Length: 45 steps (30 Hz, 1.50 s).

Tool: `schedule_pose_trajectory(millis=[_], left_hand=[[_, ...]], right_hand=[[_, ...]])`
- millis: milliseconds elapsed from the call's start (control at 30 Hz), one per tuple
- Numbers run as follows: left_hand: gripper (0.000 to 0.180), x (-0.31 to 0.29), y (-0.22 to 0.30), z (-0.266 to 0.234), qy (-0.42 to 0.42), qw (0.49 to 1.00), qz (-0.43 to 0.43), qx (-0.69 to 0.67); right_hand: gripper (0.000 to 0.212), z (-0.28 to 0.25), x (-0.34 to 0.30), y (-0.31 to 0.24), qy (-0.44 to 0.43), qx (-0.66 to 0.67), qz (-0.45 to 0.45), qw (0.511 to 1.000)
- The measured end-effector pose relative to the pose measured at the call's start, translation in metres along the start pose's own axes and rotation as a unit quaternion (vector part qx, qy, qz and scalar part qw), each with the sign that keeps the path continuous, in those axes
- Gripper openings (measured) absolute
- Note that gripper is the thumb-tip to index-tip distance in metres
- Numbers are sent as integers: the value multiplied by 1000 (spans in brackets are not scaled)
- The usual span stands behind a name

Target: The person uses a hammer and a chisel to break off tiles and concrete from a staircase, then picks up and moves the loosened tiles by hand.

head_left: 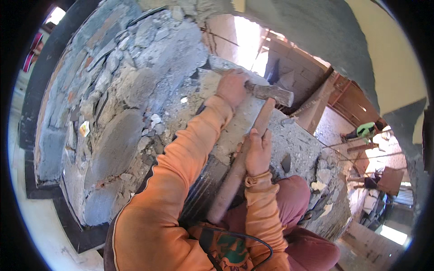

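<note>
My right hand (258, 152) is wrapped round the thick wooden handle of a sledgehammer (231, 183), which slants up from my lap. Its blocky metal head lies just right of my left hand (232, 87), close to the knuckles. That left hand is closed on what looks like a metal chisel (217, 70), mostly hidden by the fingers; a dark end shows at its far left side. Beneath both is a rough grey concrete surface (282, 144), chipped and dusty. I cannot tell whether the hammer head touches the chisel.
Broken concrete rubble (149, 38) covers the left, with curved grey lumps (120, 140) nearer me. Dark stepped edging (68, 217) borders it. Beyond the right edge is a drop to a lower area, where a person in green (365, 130) bends over. A plastered wall (334, 36) overhangs the upper right.
</note>
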<state>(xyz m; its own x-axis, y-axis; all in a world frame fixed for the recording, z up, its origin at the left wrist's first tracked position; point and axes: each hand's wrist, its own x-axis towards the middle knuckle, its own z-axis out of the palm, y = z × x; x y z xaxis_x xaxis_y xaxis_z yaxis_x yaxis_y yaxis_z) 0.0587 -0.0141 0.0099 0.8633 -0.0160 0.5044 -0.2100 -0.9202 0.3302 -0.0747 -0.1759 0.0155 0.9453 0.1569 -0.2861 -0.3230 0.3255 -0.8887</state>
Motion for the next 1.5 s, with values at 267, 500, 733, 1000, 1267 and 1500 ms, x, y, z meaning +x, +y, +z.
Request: schedule_pose_trajectory(millis=[267,500,733,1000,1267,1500], left_hand=[[12,-2,-10,-1,-16,999,22,23],[19,-8,-1,-28,205,976,3,-79],[18,-15,-13,-26,109,992,25,-53],[21,-6,2,-18,30,997,-63,42],[26,2,9,-14,14,997,-72,4],[25,-4,-10,-16,94,994,-14,-47]], right_hand=[[13,-5,-13,-16,-9,55,30,998],[12,-34,-41,-12,-50,72,44,995],[13,-43,-44,-22,-69,77,30,994],[15,-24,-48,-31,-34,80,-25,996],[15,4,-2,-11,28,-57,-89,994],[16,3,-21,-19,-25,92,-14,995]])
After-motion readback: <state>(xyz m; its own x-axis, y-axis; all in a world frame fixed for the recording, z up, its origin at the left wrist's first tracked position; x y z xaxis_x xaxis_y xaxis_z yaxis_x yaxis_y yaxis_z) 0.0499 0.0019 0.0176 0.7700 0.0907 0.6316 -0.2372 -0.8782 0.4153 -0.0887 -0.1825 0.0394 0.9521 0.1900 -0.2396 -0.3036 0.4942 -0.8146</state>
